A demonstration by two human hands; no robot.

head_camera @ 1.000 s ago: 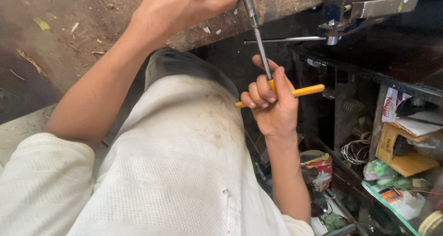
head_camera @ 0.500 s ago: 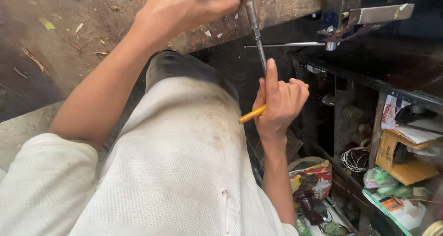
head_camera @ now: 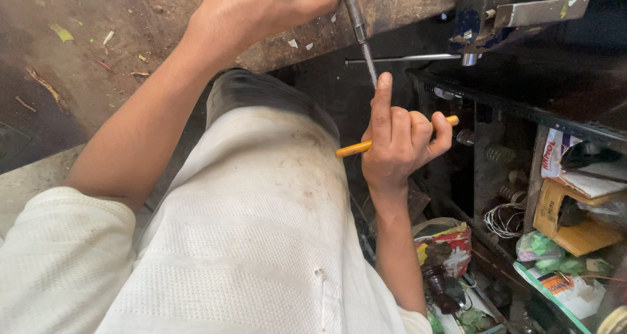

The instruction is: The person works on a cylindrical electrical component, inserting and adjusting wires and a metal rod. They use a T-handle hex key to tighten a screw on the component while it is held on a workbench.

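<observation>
We see the left hand (head_camera: 261, 10) wrapped around the top of a metal rod (head_camera: 363, 36) at the worn bench's (head_camera: 405, 7) front edge. The right hand (head_camera: 398, 144) — index finger raised along the rod, other fingers curled — pinches an orange pencil (head_camera: 353, 149) just below that edge.

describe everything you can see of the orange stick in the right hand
The orange stick is thin, straight and plain, pencil-like, its material unclear. It lies nearly level, tilted up toward the right, crossing behind the curled fingers of the right hand, which pinch its middle. Both ends poke out, the left end longer. Nothing else touches it.
</observation>
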